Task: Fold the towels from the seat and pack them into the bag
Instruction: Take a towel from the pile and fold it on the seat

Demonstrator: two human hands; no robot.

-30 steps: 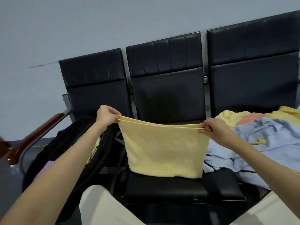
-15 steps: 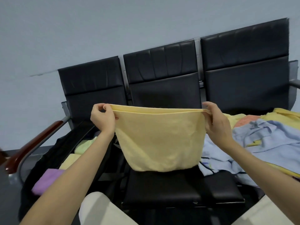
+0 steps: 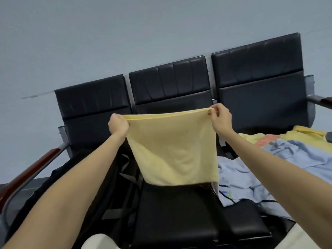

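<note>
Far left: a wood-topped armrest (image 3: 30, 170) on a grey metal frame, edging a row of black padded seats (image 3: 179, 212). Left seat: a black bag (image 3: 75, 177) with grey straps, set next to the working seat so a folded towel can presumably go in with a short reach; its opening is hidden behind the left forearm, so its contents cannot be told. Left hand (image 3: 117, 125): fingers curled tight over the top left corner of the yellow towel (image 3: 172, 150). The towel hangs doubled, two edges showing along the top, in the air above the middle seat, its lower edge clear of the cushion; it is held taut, likely to square the fold before halving again. Right hand (image 3: 220, 117): fingertips pinch the top right corner, slightly higher than the left. Right seat: a loose heap of unfolded towels (image 3: 280, 159), pale blue, yellow and orange, spilling toward the middle cushion and crowding its right edge. Near foreground: pale-clad knees.
</note>
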